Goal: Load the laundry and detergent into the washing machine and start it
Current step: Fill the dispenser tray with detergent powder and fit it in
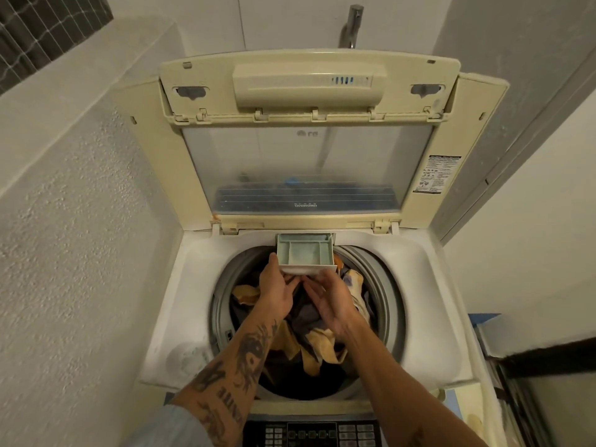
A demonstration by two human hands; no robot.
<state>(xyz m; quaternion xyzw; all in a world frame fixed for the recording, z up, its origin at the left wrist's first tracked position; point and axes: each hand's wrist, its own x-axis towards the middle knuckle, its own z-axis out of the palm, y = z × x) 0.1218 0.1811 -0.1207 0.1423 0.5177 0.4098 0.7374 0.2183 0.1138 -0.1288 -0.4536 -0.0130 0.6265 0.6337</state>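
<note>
A top-loading washing machine (429, 285) stands with its lid (306, 162) raised against the back wall. Its drum holds dark, orange and yellow laundry (319, 346). At the back rim of the drum, the pale green detergent drawer (306, 253) is pulled out, with whitish powder in its middle compartment. My left hand (277, 291) touches the drawer's front left corner with the thumb along its side. My right hand (329, 301) reaches under the drawer's white front lip, fingers lightly bent. Both hands hover over the laundry.
The control panel (316, 433) with dark buttons lies at the near edge, below my forearms. A white round cap-like object (188, 358) rests on the machine's top at the left. Textured walls close in on both sides. A metal tap (353, 24) sticks out above the lid.
</note>
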